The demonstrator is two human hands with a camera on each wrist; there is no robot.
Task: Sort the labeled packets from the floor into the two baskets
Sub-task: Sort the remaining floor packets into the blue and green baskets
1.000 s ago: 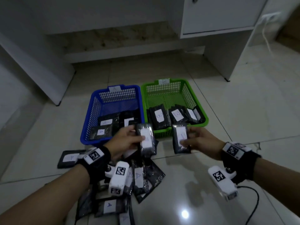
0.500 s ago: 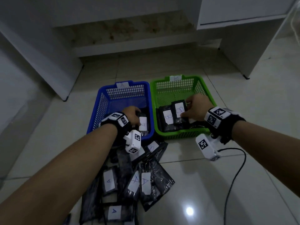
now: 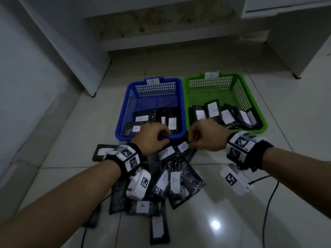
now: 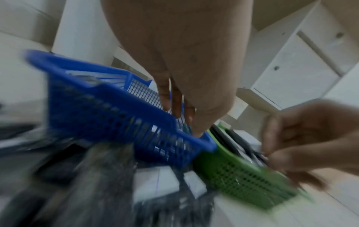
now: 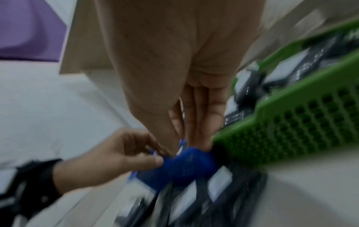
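Head view, 2 empty loosely curled hands, left hand [image 3: 154,136] by blue basket [image 3: 125,111], right hand [image 3: 207,136] by green basket [image 3: 250,93], above floor packets [image 3: 168,181].

I count two baskets, one blue [image 3: 123,111] and one green [image 3: 254,102], four labelled packets in the blue and about five in the green.
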